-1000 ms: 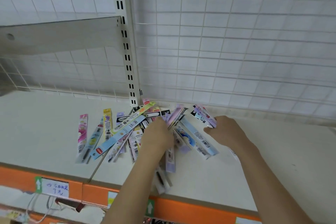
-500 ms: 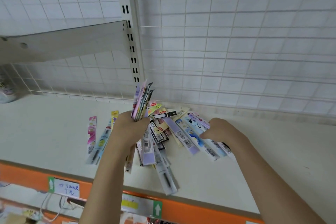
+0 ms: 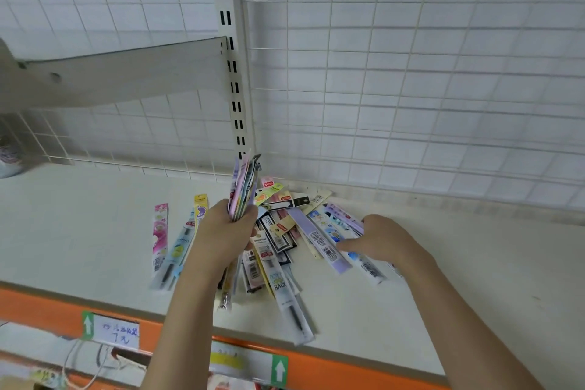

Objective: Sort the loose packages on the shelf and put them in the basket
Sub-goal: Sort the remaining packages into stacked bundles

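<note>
Gripping an upright bundle of long narrow pen packages [image 3: 242, 187], the left hand [image 3: 226, 231] had its fingers curled round the lower part of it, and the tops of the packages fanned out above the fist toward 12 o'clock. The lower ends hung down behind the wrist toward 6 o'clock.

At 3 o'clock from this hand, the loose pile of flat plastic pen packages [image 3: 281, 241] lay on the cream white shelf board [image 3: 79, 231], spread like a fan. The right hand [image 3: 380, 241] rested on the right edge of the pile, with fingers bent and pressing on a pale blue and lilac package [image 3: 329, 247]; whether it pinched the package, I could not tell. One long clear package with a black pen [image 3: 291, 304] pointed toward 5 o'clock and came near the orange front edge of the shelf [image 3: 316, 361].

At 9 o'clock from the left hand, a pink package [image 3: 160, 234] and a yellow and light blue pair of packages [image 3: 186, 237] lay apart from the pile, side by side.

Behind the pile, at 12 o'clock, stood the white wire grid back wall [image 3: 411, 89] and a slotted metal upright [image 3: 232, 73]. The board had open room at 9 o'clock and at 3 o'clock. A basket was not in view.
</note>
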Motion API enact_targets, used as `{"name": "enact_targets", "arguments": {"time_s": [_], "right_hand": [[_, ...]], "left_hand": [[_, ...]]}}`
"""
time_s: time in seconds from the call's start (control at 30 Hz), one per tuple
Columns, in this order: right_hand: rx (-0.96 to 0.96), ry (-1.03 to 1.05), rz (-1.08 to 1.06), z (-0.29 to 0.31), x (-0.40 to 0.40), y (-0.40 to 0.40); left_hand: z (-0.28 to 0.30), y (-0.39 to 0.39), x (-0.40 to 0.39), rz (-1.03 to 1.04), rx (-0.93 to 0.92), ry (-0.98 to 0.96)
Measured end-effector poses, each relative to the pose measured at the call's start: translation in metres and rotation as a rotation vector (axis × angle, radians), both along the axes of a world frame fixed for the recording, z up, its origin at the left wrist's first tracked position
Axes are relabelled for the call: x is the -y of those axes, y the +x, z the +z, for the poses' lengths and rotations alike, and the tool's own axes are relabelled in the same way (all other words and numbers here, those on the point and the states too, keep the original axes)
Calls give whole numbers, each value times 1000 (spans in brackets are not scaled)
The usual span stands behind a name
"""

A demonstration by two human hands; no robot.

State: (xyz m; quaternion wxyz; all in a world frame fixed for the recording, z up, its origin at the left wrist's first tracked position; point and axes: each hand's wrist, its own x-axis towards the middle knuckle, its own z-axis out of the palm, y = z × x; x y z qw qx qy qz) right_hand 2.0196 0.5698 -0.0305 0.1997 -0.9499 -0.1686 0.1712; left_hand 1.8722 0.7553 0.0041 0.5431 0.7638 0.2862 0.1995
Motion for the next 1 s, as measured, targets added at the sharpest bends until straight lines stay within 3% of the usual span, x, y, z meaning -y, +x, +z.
{"name": "enact_targets", "arguments": {"time_s": [0.17,0.3,0.5,0.87,1.0], "right_hand": [[-16,-18,-29,3,-3,0],[44,105,-37,17,-4,0],[3,84,85,23,-20,-5],[101,9,-5,0,-46,-15],[130,77,-66,6,-39,-13]], "left_hand": [[-4,-8,-9,2,-43,9],[-7,-13,-16,8,-58,27],[-11,-16,-23,12,-85,27],[-14,-25,-40,40,-145,93],[-19,-21,-37,0,-228,175]]}}
